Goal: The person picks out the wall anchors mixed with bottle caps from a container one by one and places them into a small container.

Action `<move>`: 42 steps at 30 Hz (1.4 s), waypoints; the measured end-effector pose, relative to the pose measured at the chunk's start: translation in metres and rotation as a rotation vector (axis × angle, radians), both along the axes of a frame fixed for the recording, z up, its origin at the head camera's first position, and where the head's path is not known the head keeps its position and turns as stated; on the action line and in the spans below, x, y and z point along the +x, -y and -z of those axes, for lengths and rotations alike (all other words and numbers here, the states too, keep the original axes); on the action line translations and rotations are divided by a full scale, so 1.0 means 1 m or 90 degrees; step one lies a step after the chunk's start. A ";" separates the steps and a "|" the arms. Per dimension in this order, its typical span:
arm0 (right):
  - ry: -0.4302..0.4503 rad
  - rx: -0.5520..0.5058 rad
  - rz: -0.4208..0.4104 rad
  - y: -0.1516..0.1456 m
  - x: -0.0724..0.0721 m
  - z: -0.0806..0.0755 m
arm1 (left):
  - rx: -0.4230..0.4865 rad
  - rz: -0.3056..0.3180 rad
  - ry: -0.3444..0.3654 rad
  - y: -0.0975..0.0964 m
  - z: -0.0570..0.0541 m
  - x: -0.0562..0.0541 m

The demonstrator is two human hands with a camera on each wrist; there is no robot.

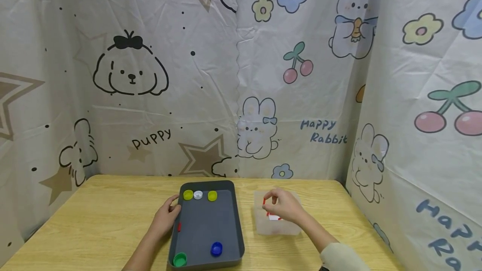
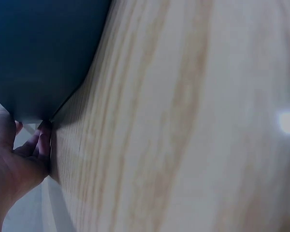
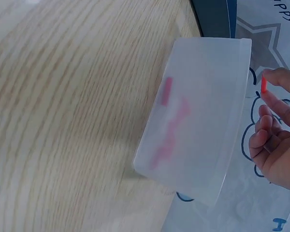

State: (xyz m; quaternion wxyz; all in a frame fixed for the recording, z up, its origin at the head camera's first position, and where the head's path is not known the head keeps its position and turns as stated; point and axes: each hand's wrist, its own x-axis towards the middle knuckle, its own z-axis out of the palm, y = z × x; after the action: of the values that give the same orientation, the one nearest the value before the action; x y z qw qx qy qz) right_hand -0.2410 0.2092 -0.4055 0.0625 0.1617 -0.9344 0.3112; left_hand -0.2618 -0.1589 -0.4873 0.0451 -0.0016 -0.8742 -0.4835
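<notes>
My left hand [image 1: 165, 217] holds the left side of the dark grey tray [image 1: 205, 221]. In the left wrist view its fingers [image 2: 40, 140] lie by the tray's lower edge at the tabletop. Between thumb and fingertips, my right hand [image 1: 283, 206] pinches a small red stick [image 3: 264, 83]. That hand is above the translucent plastic box [image 1: 278, 228], where more red pieces show blurred through the wall. Inside the tray, one red stick [image 1: 179, 227] lies along the left wall.
Yellow caps [image 1: 188, 195] and a white cap [image 1: 198, 195] sit at the tray's far end. A green cap [image 1: 180, 259] and a blue cap [image 1: 216, 249] are at its near end. Printed curtains [image 1: 203, 95] surround the wooden table [image 1: 113, 208].
</notes>
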 end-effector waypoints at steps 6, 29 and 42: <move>0.001 -0.004 0.009 -0.013 0.002 0.003 | 0.005 0.002 -0.006 -0.001 -0.001 0.000; 0.023 -0.010 0.094 -0.047 -0.003 0.010 | 0.011 0.004 0.005 0.000 0.001 0.000; 0.017 -0.012 0.115 -0.053 -0.004 0.013 | 0.018 0.005 0.005 0.000 -0.001 0.001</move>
State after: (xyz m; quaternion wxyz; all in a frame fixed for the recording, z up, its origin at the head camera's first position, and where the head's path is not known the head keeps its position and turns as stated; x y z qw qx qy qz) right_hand -0.2447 0.2619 -0.4181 0.0793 0.0723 -0.9429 0.3154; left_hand -0.2610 -0.1589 -0.4861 0.0394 -0.0025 -0.8673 -0.4962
